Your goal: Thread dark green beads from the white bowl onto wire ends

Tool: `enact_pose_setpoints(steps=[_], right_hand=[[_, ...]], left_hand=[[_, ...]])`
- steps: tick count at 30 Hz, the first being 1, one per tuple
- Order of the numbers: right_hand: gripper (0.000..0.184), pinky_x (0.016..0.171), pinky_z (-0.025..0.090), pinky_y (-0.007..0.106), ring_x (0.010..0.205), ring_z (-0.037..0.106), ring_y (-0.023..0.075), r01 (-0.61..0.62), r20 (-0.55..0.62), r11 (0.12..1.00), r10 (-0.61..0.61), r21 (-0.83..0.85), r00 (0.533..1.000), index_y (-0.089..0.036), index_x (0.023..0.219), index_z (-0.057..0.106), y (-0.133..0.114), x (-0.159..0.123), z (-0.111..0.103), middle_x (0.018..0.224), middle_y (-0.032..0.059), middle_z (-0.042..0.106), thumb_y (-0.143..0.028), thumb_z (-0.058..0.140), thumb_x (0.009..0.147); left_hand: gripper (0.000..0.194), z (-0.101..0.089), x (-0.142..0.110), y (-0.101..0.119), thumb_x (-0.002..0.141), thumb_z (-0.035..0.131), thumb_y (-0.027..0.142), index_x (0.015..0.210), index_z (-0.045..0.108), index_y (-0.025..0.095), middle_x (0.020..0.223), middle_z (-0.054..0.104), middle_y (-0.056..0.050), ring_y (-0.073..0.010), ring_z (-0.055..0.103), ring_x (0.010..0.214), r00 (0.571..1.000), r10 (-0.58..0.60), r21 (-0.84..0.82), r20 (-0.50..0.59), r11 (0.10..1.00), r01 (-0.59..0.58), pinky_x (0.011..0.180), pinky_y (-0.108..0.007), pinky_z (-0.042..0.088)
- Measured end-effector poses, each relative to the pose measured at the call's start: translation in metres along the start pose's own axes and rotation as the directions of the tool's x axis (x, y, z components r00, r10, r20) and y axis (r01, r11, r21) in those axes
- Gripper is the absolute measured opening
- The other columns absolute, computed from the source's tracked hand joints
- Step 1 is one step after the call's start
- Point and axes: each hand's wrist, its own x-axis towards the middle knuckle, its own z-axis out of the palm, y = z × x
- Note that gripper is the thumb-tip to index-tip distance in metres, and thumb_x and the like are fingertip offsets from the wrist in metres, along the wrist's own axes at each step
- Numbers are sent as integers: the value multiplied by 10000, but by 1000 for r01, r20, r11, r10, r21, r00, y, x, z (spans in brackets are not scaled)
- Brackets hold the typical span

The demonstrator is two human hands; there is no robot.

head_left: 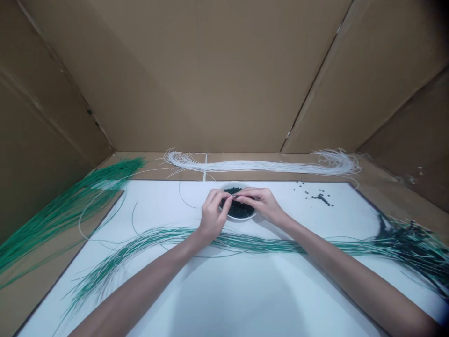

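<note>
Head view: where is the white, round, smooth bowl (241, 219) being held up?

It is being supported by a flat white board (228, 290), and small, dark, bead-like pieces (242, 211) are being contained in it.

And how are the hands being held?

Over the bowl: the left hand (213, 210) at its left side, the right hand (262, 204) at its right. Fingers and thumbs are being held narrow, tips nearly meeting; whether anything is being pinched there cannot be told.

What is being seen around the bowl?

Nearer than the bowl, a long bundle of thin green and white strands (259, 245) is being passed over by both forearms (154, 285). Beyond it, a curved bundle of thin white strands (252, 166) is being carried by brown cardboard (382, 187). Left of it, bright-green strands (70, 206) are lying fanned; right of it, loose black specks (321, 199) are lying scattered.
</note>
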Motion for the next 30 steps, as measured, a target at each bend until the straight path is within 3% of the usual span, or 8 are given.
enact_pose_setpoints(steps=[10,15,18,22,30], right_hand=[[205,798,455,313,859,598,180,60,75,989,-50,-139,996,-203,875,673,4,2,-6,920,45,662,-307,538,761],[219,824,433,322,902,576,185,140,215,938,-73,-317,974,-207,937,649,-4,5,-9,951,46,648,-274,528,767],[256,780,450,311,850,576,171,118,147,950,-78,-288,986,-194,966,625,-7,3,-6,948,53,634,-288,570,734],[212,651,461,257,673,560,131,52,-18,987,-55,-155,998,-150,843,626,-4,1,-2,777,40,637,-311,593,710],[156,617,430,235,664,559,127,82,-58,992,-88,-101,994,-151,760,633,1,-1,0,733,31,637,-294,585,719]], left_hand=[[85,0,0,0,814,463,210,804,541,178,764,515,-18,-104,479,698,1000,-9,-3,-6,1000,9,622,-219,401],[72,0,0,0,812,468,193,806,537,176,769,508,-15,-99,474,702,1000,-11,-2,-13,1000,11,628,-209,395],[70,0,0,0,812,467,194,814,536,181,775,503,-12,-98,474,707,1000,-12,-2,-7,1000,12,633,-208,396],[69,0,0,0,813,468,196,811,535,181,773,501,-11,-99,473,712,1000,-13,-6,-5,1000,13,641,-209,396],[84,0,0,1,807,482,207,817,558,172,785,523,-14,-95,490,722,1000,-22,-15,3,1000,22,644,-201,403]])
